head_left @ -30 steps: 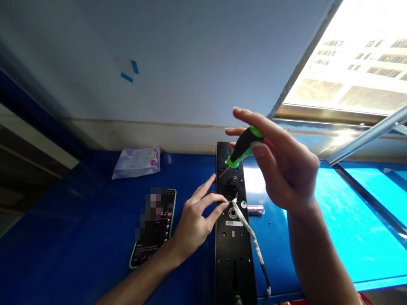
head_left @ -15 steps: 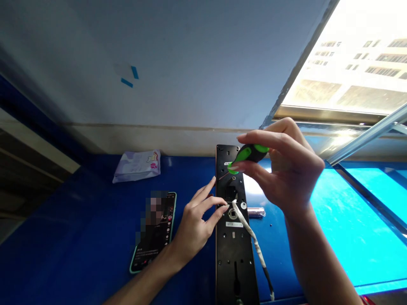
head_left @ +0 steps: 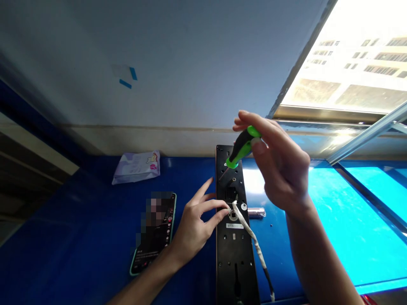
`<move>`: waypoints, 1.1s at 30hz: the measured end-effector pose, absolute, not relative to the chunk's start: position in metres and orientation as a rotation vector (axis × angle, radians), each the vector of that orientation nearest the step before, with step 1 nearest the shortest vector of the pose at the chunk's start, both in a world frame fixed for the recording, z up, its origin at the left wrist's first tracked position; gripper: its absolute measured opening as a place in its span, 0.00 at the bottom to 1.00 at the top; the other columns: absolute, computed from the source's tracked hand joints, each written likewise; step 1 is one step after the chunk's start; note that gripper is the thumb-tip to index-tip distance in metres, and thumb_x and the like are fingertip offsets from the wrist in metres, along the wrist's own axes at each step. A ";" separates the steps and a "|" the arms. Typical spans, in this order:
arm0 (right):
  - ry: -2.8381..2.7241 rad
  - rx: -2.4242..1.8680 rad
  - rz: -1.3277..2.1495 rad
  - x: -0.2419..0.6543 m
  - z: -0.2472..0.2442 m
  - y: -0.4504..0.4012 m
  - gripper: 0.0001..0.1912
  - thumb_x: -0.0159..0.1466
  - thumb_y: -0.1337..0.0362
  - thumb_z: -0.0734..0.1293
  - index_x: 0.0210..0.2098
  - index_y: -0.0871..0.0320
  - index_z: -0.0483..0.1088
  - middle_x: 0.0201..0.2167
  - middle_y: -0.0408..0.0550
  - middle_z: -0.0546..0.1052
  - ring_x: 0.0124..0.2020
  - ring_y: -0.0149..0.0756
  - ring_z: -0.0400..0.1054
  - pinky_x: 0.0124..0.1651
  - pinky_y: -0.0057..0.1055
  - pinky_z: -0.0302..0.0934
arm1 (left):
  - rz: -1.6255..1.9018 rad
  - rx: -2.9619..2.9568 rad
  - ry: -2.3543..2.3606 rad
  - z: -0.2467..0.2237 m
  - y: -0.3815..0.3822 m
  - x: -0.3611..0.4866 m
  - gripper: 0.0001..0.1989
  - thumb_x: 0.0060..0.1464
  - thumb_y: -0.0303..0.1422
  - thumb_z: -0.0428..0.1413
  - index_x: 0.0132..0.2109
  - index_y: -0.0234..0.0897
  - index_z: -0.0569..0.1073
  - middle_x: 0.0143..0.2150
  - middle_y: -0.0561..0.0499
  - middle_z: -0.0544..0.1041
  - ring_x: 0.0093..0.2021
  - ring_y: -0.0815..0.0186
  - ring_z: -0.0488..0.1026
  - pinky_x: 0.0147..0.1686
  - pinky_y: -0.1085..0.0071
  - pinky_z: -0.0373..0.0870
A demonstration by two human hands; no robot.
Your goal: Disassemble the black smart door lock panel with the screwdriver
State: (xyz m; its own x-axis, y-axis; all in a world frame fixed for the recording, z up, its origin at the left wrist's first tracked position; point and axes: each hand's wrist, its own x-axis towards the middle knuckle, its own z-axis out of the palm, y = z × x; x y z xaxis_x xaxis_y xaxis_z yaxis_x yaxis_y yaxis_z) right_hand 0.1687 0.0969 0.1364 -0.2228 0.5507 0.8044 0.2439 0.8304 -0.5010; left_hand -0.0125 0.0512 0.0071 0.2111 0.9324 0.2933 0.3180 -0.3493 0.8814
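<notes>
My right hand (head_left: 280, 163) holds a green and black screwdriver (head_left: 240, 148) by its handle, with the thumb against one side and the fingers raised. The thin shaft slants down to the left over the upper part of a long black panel (head_left: 235, 250), its tip by the left edge; whether it touches is unclear. Thumb and forefinger of my left hand (head_left: 199, 228) are pinched together over the panel's middle, on something too small to make out. Beside those fingertips begins a white-wrapped cable (head_left: 254, 241), which runs down the panel and off its right side.
Left of my left hand lies a phone (head_left: 155, 233) with its screen lit. A pale purple packet (head_left: 137, 166) rests further back by the wall. A small wrapped item (head_left: 257, 212) touches or lies near the panel's right edge. A bright window stands at the right.
My right hand has rolled around the screwdriver, from a fingertip hold to one with the fingers raised, and the handle stands steeper. My left hand has barely shifted.
</notes>
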 end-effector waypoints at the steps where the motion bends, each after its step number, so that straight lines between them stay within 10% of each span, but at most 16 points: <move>1: -1.834 -0.575 0.371 0.170 0.137 0.097 0.23 0.75 0.69 0.62 0.66 0.45 0.70 0.59 0.49 0.78 0.56 0.43 0.75 0.55 0.47 0.75 | 1.130 1.799 1.144 0.007 0.051 -0.013 0.07 0.64 0.37 0.63 0.42 0.45 0.87 0.74 0.44 0.67 0.61 0.52 0.79 0.63 0.54 0.77; 7: -1.746 -0.562 0.081 0.169 0.138 0.097 0.17 0.65 0.60 0.77 0.52 0.44 0.80 0.37 0.44 0.77 0.38 0.38 0.73 0.38 0.42 0.76 | 1.172 1.859 1.062 0.008 0.051 -0.013 0.07 0.64 0.36 0.63 0.43 0.45 0.87 0.75 0.46 0.66 0.58 0.54 0.81 0.60 0.56 0.79; 12: -1.894 -0.530 0.280 0.167 0.140 0.092 0.24 0.74 0.69 0.62 0.66 0.44 0.70 0.58 0.49 0.78 0.55 0.43 0.76 0.55 0.49 0.76 | 1.162 1.896 1.068 0.008 0.051 -0.013 0.08 0.64 0.34 0.62 0.43 0.45 0.88 0.75 0.47 0.67 0.58 0.55 0.81 0.59 0.58 0.81; 17: -1.750 -0.578 0.091 0.167 0.139 0.095 0.19 0.63 0.64 0.78 0.53 0.43 0.80 0.37 0.43 0.78 0.36 0.37 0.74 0.36 0.39 0.74 | 1.178 1.887 1.033 0.007 0.051 -0.013 0.08 0.65 0.34 0.62 0.44 0.45 0.88 0.75 0.47 0.66 0.59 0.53 0.81 0.61 0.57 0.79; 23: -1.871 -0.510 0.346 0.167 0.138 0.094 0.24 0.73 0.68 0.64 0.65 0.43 0.71 0.58 0.48 0.78 0.50 0.42 0.77 0.52 0.47 0.76 | 1.179 1.888 1.051 0.007 0.050 -0.012 0.08 0.65 0.34 0.62 0.43 0.45 0.88 0.75 0.45 0.66 0.59 0.52 0.81 0.61 0.57 0.80; 28: -1.730 -0.574 0.116 0.164 0.136 0.094 0.17 0.64 0.61 0.78 0.52 0.45 0.81 0.36 0.44 0.77 0.36 0.38 0.73 0.37 0.41 0.75 | 1.227 1.909 1.045 0.007 0.050 -0.012 0.07 0.64 0.33 0.63 0.43 0.44 0.88 0.75 0.46 0.66 0.58 0.52 0.82 0.59 0.60 0.81; 33: -1.825 -0.530 0.352 0.166 0.137 0.095 0.22 0.75 0.67 0.61 0.65 0.46 0.71 0.60 0.49 0.78 0.55 0.44 0.77 0.56 0.50 0.75 | 1.225 1.906 1.033 0.009 0.050 -0.011 0.08 0.64 0.32 0.63 0.43 0.43 0.88 0.74 0.46 0.67 0.59 0.52 0.81 0.59 0.61 0.80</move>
